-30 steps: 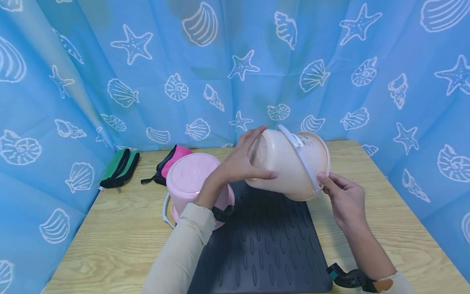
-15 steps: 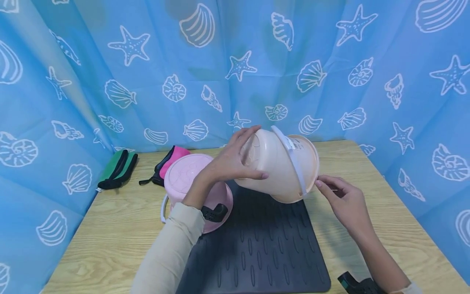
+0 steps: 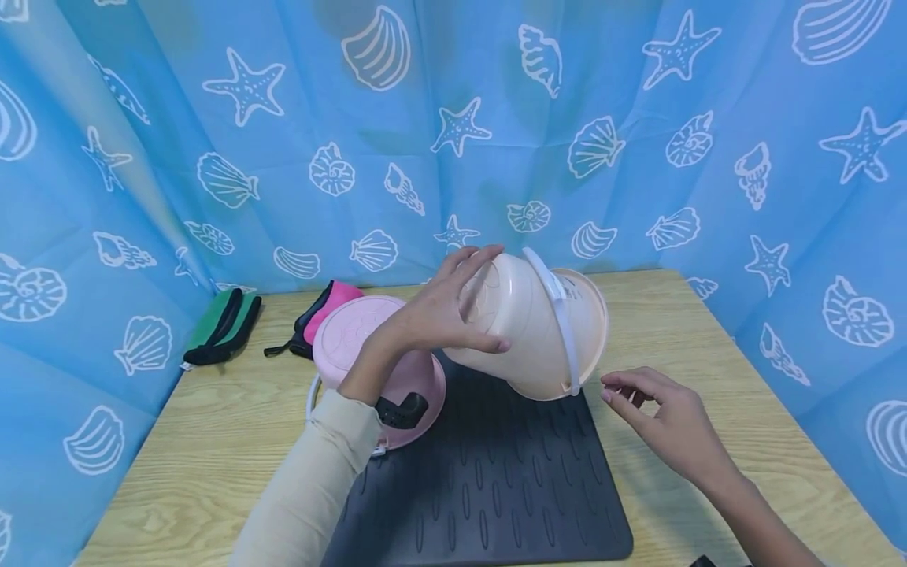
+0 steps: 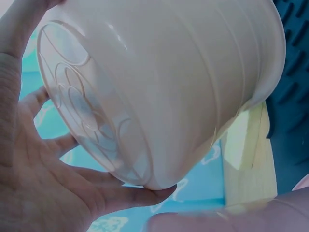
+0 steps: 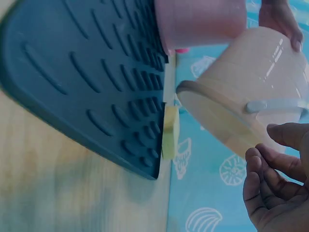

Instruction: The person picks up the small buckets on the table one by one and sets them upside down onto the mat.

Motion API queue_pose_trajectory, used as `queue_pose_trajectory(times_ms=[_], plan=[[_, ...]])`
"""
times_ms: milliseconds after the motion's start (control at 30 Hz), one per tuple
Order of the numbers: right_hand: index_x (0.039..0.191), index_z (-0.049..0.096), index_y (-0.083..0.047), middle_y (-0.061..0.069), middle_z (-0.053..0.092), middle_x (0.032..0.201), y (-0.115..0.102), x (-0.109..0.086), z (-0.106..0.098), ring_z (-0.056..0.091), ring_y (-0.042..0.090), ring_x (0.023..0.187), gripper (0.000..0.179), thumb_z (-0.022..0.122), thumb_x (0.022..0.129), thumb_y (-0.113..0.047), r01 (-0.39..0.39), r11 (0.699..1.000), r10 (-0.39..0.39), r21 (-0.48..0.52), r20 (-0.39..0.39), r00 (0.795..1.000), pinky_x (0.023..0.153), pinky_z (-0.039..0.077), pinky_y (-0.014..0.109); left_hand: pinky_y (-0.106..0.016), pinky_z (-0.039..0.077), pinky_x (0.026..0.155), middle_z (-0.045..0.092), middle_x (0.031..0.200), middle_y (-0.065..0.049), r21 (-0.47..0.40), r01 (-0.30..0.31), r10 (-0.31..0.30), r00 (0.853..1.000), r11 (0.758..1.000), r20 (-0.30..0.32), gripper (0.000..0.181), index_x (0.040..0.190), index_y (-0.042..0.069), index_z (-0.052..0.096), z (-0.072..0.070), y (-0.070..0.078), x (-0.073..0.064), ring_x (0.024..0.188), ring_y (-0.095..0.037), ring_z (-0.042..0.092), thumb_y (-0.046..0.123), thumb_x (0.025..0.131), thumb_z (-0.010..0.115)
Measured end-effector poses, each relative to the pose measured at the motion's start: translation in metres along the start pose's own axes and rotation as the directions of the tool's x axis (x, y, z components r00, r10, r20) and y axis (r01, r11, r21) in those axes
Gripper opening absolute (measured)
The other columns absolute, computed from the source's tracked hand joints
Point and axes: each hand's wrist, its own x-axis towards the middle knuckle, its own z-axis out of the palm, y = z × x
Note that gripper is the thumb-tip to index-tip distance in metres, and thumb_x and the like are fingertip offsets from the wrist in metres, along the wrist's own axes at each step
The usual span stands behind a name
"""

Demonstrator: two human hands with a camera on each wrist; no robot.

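My left hand (image 3: 442, 311) grips a cream plastic bucket (image 3: 527, 319) around its base, thumb on the near side and fingers on the far side. The bucket is tilted in the air, its mouth facing right and down and its white handle (image 3: 563, 327) lying across the side. In the left wrist view the fingers spread round the patterned bottom (image 4: 87, 106). Just right of the rim, my right hand (image 3: 666, 425) hangs apart from the bucket, fingers loosely curled and holding nothing. An upside-down pink bucket (image 3: 347, 339) stands left of it, partly behind my left wrist.
Under the buckets lies a dark ridged mat (image 3: 496, 488) on the wooden table (image 3: 198, 441). A green and black item (image 3: 223, 327) and a pink and black item (image 3: 333, 307) lie at the back left. A yellow block (image 5: 170, 133) shows behind the mat. A blue shell-print curtain (image 3: 397, 102) surrounds the table.
My right hand has let go of the bucket's rim and drawn away to the right and nearer. The cream bucket has shifted slightly left, and its mouth has tipped lower.
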Motion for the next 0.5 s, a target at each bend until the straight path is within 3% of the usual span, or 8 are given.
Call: queue_pose_trajectory(times_ms=[267, 500], plan=[[0.108, 0.074, -0.028, -0.016, 0.067, 0.099, -0.016, -0.022, 0.004, 0.058, 0.003, 0.082, 0.018, 0.076, 0.091, -0.023, 0.09, 0.995, -0.093, 0.041, 0.078, 0.993, 0.064, 0.05, 0.024, -0.057, 0.039, 0.105, 0.012, 0.163, -0.004, 0.009, -0.025, 0.024, 0.999, 1.0, 0.041, 0.113, 0.158, 0.042, 0.02, -0.005, 0.003, -0.002, 0.146, -0.029, 0.022, 0.055, 0.066, 0.085], [0.106, 0.075, -0.024, -0.012, 0.069, 0.102, -0.023, -0.034, 0.012, 0.063, 0.002, 0.083, 0.025, 0.08, 0.085, -0.012, 0.208, 0.978, -0.209, 0.024, 0.117, 0.971, 0.066, 0.054, 0.024, -0.057, 0.035, 0.107, 0.01, 0.163, -0.002, 0.015, -0.042, 0.041, 0.998, 0.999, 0.045, 0.114, 0.157, 0.045, 0.018, -0.009, 0.005, -0.005, 0.148, -0.023, 0.016, 0.056, 0.066, 0.086]])
